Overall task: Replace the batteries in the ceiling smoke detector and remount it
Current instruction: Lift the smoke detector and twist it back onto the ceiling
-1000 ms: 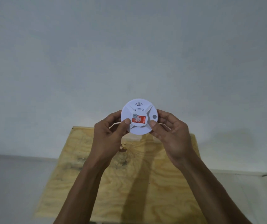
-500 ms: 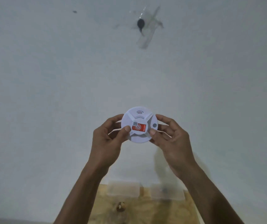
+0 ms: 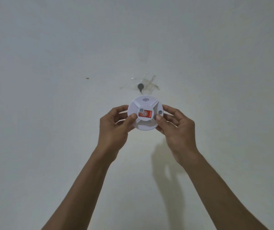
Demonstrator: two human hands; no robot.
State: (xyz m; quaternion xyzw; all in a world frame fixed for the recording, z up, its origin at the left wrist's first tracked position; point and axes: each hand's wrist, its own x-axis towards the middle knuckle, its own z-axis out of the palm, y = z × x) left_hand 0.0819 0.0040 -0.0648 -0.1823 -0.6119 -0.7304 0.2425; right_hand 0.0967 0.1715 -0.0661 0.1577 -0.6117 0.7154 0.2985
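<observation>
A round white smoke detector (image 3: 145, 123) with a red label in its middle is held up toward the white ceiling (image 3: 50, 63), face toward me. My left hand (image 3: 114, 128) grips its left rim, thumb on the face. My right hand (image 3: 177, 128) grips its right rim the same way. Just above the detector, a small dark round mount (image 3: 140, 86) sits on the ceiling under strips of clear tape. The detector is a little below the mount and apart from it.
A small dark speck (image 3: 87, 78) marks the ceiling left of the mount. Shadows of my arms fall on the ceiling at lower right. Nothing else is in view.
My view has tilted upward: the plywood board dropped out of sight and the taped mount came down toward the middle. Both hands raised the detector closer to the mount.
</observation>
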